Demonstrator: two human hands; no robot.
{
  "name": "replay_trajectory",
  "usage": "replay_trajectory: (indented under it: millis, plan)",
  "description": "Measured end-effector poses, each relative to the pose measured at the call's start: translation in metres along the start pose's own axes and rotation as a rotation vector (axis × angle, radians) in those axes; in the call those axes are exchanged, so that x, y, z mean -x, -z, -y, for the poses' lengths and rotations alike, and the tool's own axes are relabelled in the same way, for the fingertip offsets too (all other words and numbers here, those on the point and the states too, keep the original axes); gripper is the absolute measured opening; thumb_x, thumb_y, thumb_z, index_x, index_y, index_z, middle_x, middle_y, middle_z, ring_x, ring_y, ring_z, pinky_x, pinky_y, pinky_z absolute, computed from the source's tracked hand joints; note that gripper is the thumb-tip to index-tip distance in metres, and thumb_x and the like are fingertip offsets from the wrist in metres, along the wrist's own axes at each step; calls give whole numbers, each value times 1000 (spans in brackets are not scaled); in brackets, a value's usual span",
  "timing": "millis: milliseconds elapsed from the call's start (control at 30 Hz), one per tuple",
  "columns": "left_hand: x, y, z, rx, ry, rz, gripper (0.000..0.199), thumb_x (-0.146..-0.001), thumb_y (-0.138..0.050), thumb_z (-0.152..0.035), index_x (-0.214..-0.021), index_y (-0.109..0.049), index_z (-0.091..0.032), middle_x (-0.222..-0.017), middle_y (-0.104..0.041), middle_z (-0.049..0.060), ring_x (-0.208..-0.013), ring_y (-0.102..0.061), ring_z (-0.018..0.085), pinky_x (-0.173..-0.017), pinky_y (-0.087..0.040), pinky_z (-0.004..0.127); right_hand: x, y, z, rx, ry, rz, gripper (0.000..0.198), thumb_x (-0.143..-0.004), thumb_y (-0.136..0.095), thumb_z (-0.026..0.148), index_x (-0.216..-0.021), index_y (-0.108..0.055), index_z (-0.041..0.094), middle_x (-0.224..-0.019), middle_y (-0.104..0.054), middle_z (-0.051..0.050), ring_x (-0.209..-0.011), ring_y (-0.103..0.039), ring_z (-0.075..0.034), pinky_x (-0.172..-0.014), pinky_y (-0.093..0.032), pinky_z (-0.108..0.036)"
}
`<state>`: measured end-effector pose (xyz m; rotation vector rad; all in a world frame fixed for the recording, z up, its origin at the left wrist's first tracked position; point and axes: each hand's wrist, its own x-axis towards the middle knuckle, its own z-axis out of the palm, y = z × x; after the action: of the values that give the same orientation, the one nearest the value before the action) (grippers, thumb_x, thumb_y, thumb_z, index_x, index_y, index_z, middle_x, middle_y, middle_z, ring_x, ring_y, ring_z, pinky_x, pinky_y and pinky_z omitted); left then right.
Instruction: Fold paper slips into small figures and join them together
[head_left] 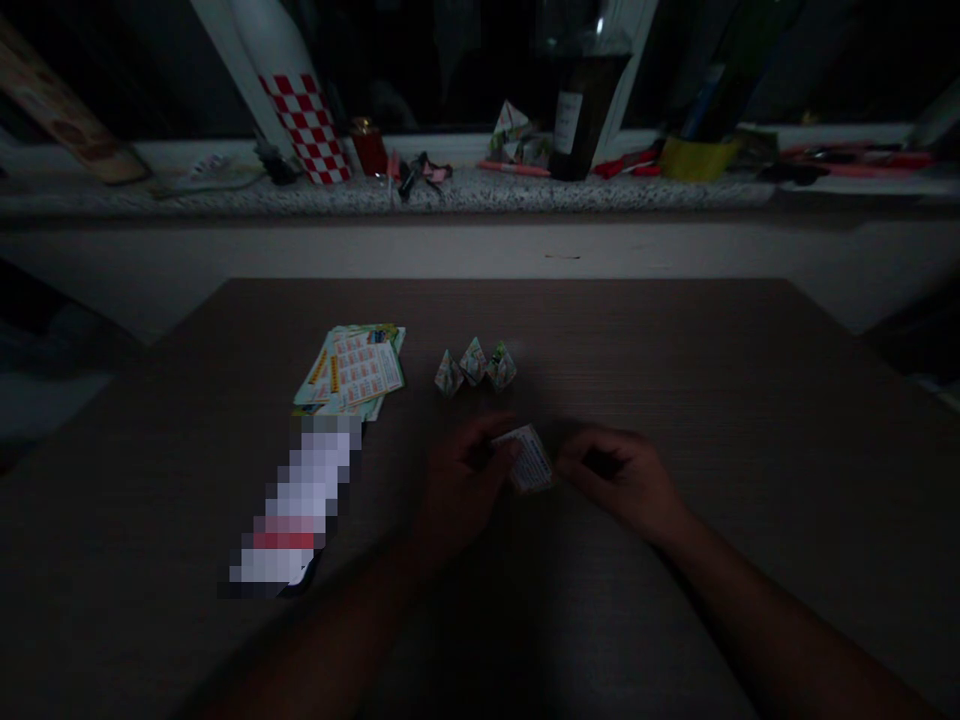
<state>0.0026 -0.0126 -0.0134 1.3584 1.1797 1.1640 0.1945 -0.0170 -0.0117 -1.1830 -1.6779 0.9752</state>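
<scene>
A small printed paper (534,464), folded into a squarish packet, is held between the thumb and fingers of my left hand (469,480). My right hand (622,475) is closed in a pinch, its fingertips at the paper's right edge; the dim light blurs the exact contact. Beyond my hands stand three small pointed folded-paper pieces, the left one (448,374), the middle one (473,361) and the right one (501,367), side by side on the table. A loose stack of printed leaflets (364,370) lies to their left.
A phone (300,500) with a pixelated lit screen lies left of my left hand on the brown table (675,340). On the speckled windowsill (465,200) are a red-and-white checkered bottle (304,120), a dark bottle (581,115), a yellow container (697,160) and small clutter.
</scene>
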Motion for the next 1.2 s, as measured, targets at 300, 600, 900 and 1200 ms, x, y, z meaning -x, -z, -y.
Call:
replay_trajectory:
  millis: [300, 600, 900, 1200]
  plan:
    - [-2, -1, -4, 84, 21, -35, 25, -76, -68, -27, -99, -67, -18, -94, -71, 4, -83, -67, 17, -70, -55, 24, 2, 0, -1, 10, -62, 9, 11, -79, -61, 27, -73, -62, 17, -67, -63, -2, -61, -57, -14, -58, -45, -25]
    - [0, 0, -4, 23, -25, 60, 26, -79, -64, -24, -105, -64, -19, -102, -69, 6, -92, -66, 19, -80, -54, 29, 1, 1, 2, -1, -33, 10, 16, -79, -59, 28, -69, -63, 17, -63, -61, -1, -58, -55, -13, -55, -44, -24]
    - [1, 10, -18, -479, -449, 336, 62, -73, -69, -27, -131, -45, -24, -136, -44, 10, -127, -39, 27, -105, -35, 44, 0, 5, 2, -96, -105, -11, 19, -76, -58, 28, -60, -55, 17, -56, -52, 2, -52, -48, -11, -51, -40, -23]
    - [1, 11, -15, -523, -338, 330, 55, -73, -68, -43, -122, -53, -24, -120, -59, 8, -111, -53, 25, -94, -43, 40, 4, 6, -2, -349, -47, 27, 30, -79, -62, 48, -83, -62, 18, -71, -62, -2, -64, -57, -15, -59, -45, -24]
